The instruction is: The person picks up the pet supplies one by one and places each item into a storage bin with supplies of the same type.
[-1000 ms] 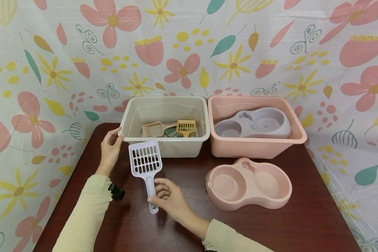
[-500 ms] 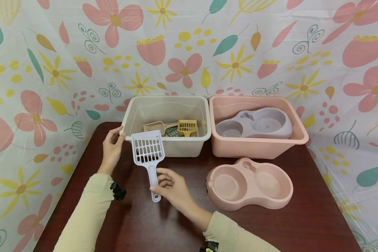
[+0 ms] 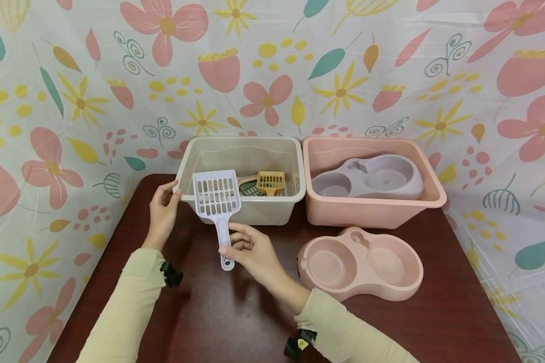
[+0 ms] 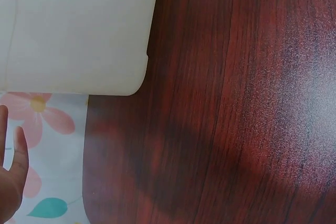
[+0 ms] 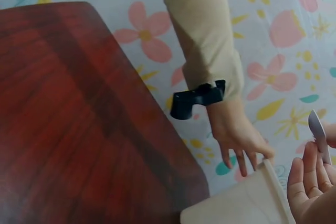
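A pale lilac litter scoop (image 3: 223,232) is held up by its handle, pinched between the thumb and fingers of my right hand (image 3: 259,257). Its slotted head overlaps the front left of the beige litter box (image 3: 250,212) in the head view. At that box's front left corner, my left hand (image 3: 162,217) touches the rim with relaxed, spread fingers, which also show in the right wrist view. Inside the box lie a yellow scoop (image 3: 271,182), a dark green scoop (image 3: 250,189) and a beige scoop (image 3: 248,178), whose head is mostly hidden behind the lilac one.
To the right stands a pink litter box (image 3: 368,216) holding a grey-lilac double bowl (image 3: 388,176). A pink double bowl (image 3: 361,275) sits in front of it on the dark red wooden table (image 3: 200,322). A floral cloth (image 3: 272,60) hangs behind.
My right hand has raised the lilac scoop and moved it forward, so its head now overlaps the beige box's rim and interior. My left hand stays at the corner.
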{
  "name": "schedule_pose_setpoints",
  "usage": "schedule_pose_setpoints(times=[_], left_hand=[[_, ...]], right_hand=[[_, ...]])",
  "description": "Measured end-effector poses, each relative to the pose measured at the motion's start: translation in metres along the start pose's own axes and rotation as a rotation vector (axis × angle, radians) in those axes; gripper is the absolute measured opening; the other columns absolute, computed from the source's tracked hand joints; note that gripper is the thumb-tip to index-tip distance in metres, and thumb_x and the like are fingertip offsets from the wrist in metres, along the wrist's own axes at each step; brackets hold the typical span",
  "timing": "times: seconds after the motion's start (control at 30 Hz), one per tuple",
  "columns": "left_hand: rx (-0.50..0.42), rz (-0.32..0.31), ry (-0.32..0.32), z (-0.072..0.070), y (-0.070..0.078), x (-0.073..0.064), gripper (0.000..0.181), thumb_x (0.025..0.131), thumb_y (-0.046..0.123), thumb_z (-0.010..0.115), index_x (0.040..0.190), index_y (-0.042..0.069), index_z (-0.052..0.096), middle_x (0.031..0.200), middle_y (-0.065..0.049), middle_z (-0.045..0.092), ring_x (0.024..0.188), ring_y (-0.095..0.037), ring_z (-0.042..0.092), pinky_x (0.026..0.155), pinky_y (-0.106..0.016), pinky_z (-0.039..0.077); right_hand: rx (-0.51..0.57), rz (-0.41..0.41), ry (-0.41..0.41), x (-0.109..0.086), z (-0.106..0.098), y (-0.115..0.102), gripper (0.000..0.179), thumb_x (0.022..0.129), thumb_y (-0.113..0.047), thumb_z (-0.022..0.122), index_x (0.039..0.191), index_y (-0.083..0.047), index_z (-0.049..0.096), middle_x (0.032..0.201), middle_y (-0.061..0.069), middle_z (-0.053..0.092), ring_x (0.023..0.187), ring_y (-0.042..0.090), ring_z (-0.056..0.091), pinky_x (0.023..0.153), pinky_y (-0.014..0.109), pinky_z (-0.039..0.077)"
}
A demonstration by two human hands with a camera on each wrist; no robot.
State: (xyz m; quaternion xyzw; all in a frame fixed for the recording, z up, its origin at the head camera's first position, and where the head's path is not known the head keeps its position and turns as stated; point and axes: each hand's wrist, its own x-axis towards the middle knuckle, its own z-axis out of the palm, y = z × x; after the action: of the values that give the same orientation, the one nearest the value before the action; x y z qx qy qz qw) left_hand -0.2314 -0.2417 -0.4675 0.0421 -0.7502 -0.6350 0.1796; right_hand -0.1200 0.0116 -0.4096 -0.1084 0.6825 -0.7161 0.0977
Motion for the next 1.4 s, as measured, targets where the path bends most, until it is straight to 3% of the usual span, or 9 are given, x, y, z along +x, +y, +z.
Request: schedule_pose_setpoints(times=[0.27, 0.47, 0.67, 0.9, 1.07, 1.17, 1.3, 1.4], left_hand=[[-0.001, -0.007, -0.018, 0.001, 0.028, -0.011, 0.035, 0.100, 0.006, 0.056, 0.133, -0.007, 0.054, 0.119, -0.017, 0.058, 0.089, -0.004, 0.055, 0.076, -0.016, 0.043], [0.016, -0.025, -0.031, 0.001, 0.030, -0.012, 0.036, 0.101, 0.009, 0.056, 0.135, -0.002, 0.054, 0.120, -0.014, 0.058, 0.090, -0.006, 0.054, 0.077, -0.018, 0.042], [-0.002, -0.011, -0.027, 0.002, 0.033, -0.013, 0.035, 0.101, 0.008, 0.057, 0.133, -0.005, 0.054, 0.122, -0.021, 0.058, 0.090, -0.006, 0.054, 0.076, -0.019, 0.041], [0.002, -0.007, -0.022, 0.002, 0.034, -0.014, 0.035, 0.101, 0.007, 0.056, 0.133, -0.005, 0.054, 0.119, -0.014, 0.059, 0.089, -0.007, 0.053, 0.075, -0.019, 0.041], [-0.001, -0.012, -0.032, 0.001, 0.030, -0.013, 0.036, 0.101, 0.009, 0.056, 0.135, -0.004, 0.053, 0.123, -0.021, 0.057, 0.090, -0.005, 0.053, 0.076, -0.020, 0.042], [-0.013, -0.016, -0.026, 0.000, 0.017, -0.008, 0.036, 0.101, 0.011, 0.056, 0.135, -0.001, 0.054, 0.126, -0.022, 0.056, 0.091, -0.006, 0.053, 0.076, -0.020, 0.041], [-0.012, -0.016, -0.006, -0.001, -0.001, -0.001, 0.036, 0.101, 0.014, 0.057, 0.135, 0.004, 0.056, 0.124, -0.015, 0.058, 0.093, -0.008, 0.053, 0.077, -0.020, 0.041], [0.005, 0.000, 0.006, 0.000, -0.004, 0.000, 0.035, 0.101, 0.015, 0.058, 0.135, 0.005, 0.057, 0.121, -0.011, 0.059, 0.095, -0.012, 0.054, 0.077, -0.020, 0.041]], right_hand=[[-0.050, -0.016, 0.004, 0.012, -0.007, -0.011, 0.049, 0.084, -0.002, 0.076, 0.131, 0.003, 0.060, 0.099, 0.015, 0.070, 0.077, 0.009, 0.061, 0.069, 0.021, 0.049], [-0.078, -0.018, 0.000, 0.023, -0.013, -0.015, 0.052, 0.085, -0.002, 0.076, 0.133, 0.004, 0.058, 0.102, 0.017, 0.069, 0.077, 0.009, 0.060, 0.070, 0.021, 0.049], [-0.108, -0.019, -0.010, 0.032, -0.020, -0.021, 0.055, 0.083, 0.001, 0.077, 0.135, 0.003, 0.057, 0.104, 0.017, 0.069, 0.077, 0.009, 0.061, 0.070, 0.022, 0.049], [-0.169, -0.032, -0.010, 0.044, -0.028, -0.024, 0.056, 0.084, -0.001, 0.077, 0.136, 0.003, 0.056, 0.103, 0.017, 0.069, 0.079, 0.010, 0.061, 0.072, 0.022, 0.049], [-0.200, -0.041, 0.014, 0.054, -0.036, -0.025, 0.055, 0.085, -0.003, 0.076, 0.136, 0.003, 0.056, 0.104, 0.017, 0.069, 0.080, 0.014, 0.061, 0.072, 0.024, 0.050], [-0.209, -0.016, 0.039, 0.061, -0.040, -0.027, 0.054, 0.086, -0.004, 0.076, 0.136, 0.000, 0.057, 0.105, 0.015, 0.069, 0.083, 0.016, 0.062, 0.071, 0.024, 0.050], [-0.219, 0.014, 0.074, 0.071, -0.046, -0.027, 0.055, 0.086, -0.006, 0.078, 0.137, -0.003, 0.058, 0.107, 0.015, 0.069, 0.087, 0.018, 0.062, 0.069, 0.023, 0.048], [-0.227, 0.023, 0.086, 0.079, -0.049, -0.026, 0.056, 0.086, -0.007, 0.078, 0.137, -0.003, 0.057, 0.109, 0.016, 0.069, 0.088, 0.019, 0.061, 0.068, 0.022, 0.047]])
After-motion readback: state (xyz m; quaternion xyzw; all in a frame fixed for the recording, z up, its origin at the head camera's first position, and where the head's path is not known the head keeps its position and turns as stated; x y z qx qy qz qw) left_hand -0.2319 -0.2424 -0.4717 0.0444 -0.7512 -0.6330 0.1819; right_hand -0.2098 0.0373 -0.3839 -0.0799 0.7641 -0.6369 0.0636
